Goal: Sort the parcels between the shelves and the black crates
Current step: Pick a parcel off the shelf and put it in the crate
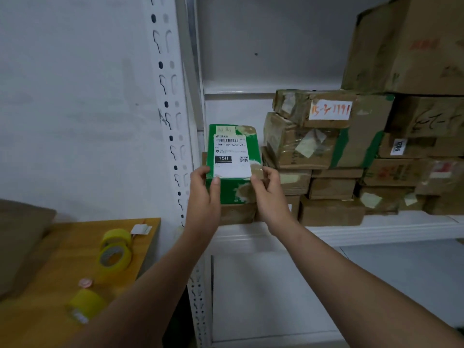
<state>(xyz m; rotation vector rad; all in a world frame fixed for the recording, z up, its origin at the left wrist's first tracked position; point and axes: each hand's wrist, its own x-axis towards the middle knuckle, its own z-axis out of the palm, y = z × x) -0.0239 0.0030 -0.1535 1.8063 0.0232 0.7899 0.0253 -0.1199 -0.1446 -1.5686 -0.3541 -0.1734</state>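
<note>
A green parcel (232, 150) with a white shipping label marked 15H sits on a brown box (237, 213) at the left end of the white shelf (364, 232). My left hand (202, 197) grips its near left corner, thumb on the label. My right hand (270, 194) grips its near right corner. A pile of brown taped parcels (326, 146) fills the shelf to the right, one of them with a white note in orange handwriting (330, 110). No black crate is in view.
The perforated white shelf upright (170, 116) stands just left of the parcel. A wooden table (75, 277) at lower left carries yellow tape rolls (115, 249) and a brown cardboard piece (20, 237). A large carton (411, 46) tops the pile at upper right.
</note>
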